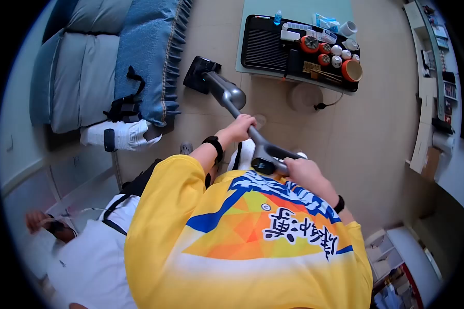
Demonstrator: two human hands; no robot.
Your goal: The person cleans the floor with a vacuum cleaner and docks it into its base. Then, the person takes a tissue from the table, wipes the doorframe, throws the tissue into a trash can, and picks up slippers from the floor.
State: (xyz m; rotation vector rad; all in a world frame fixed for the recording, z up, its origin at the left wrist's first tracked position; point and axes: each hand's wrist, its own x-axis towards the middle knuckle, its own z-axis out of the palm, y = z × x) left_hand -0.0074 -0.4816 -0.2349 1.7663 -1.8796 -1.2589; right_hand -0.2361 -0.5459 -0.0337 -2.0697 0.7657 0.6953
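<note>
A grey stick floor cleaner (226, 92) slants across the middle of the view. Its dark floor head (201, 75) rests on the tiles between the sofa and the tea table. My left hand (241, 127) is wrapped round the upper part of its tube, with a black band on the wrist. Nearer my body, my right hand (305, 172) grips the handle at its rear end, beside the round dark display (263, 165). The undersides of my fingers are hidden on both hands.
A sofa with a blue cover (147, 56) stands at the left. The tea table (247, 10) bears a black tray (263, 46) with cups. A round stool-like object (305, 97) is below it. Another person in white (95, 262) is close at my left. Shelves (423, 113) line the right.
</note>
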